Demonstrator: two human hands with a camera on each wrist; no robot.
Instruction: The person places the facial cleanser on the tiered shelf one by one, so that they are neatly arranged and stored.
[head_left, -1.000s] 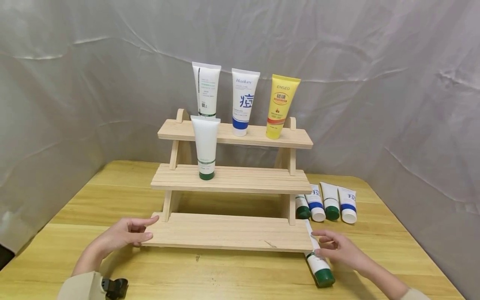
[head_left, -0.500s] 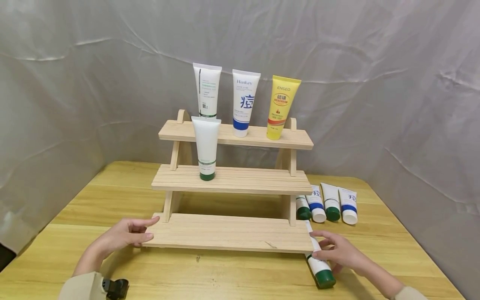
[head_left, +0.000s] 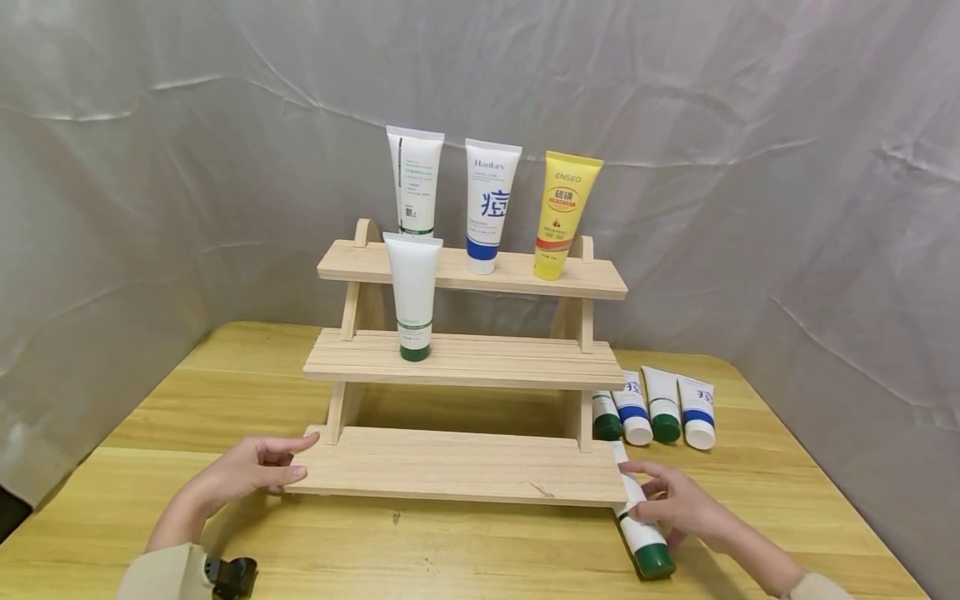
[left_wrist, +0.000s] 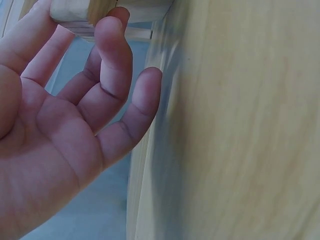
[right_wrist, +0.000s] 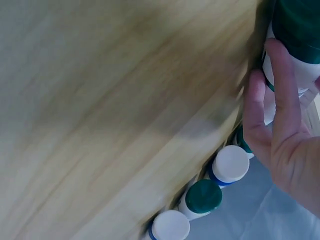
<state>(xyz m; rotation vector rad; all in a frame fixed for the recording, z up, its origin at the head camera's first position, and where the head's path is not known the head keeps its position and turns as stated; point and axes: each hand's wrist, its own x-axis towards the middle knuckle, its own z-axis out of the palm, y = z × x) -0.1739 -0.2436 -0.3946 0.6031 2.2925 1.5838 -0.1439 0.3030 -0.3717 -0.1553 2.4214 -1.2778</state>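
Note:
A three-tier wooden display stand fills the middle of the head view. My left hand grips the left end of its lowest board; in the left wrist view, fingertips touch the board's edge. My right hand holds a white cosmetic tube with a green cap, which lies on the table by the stand's right end. Upright on the top tier are a white tube with a green band, a white and blue tube and a yellow tube. A white, green-capped tube stands on the middle tier.
Several tubes lie in a row behind the right hand, including a blue-banded tube and a green-capped tube; the stand partly hides the leftmost. The yellow wooden table ends at a grey cloth backdrop.
The held green-capped tube has shifted slightly right and toward the front, and my right fingers have closed around it. My left hand stays on the stand.

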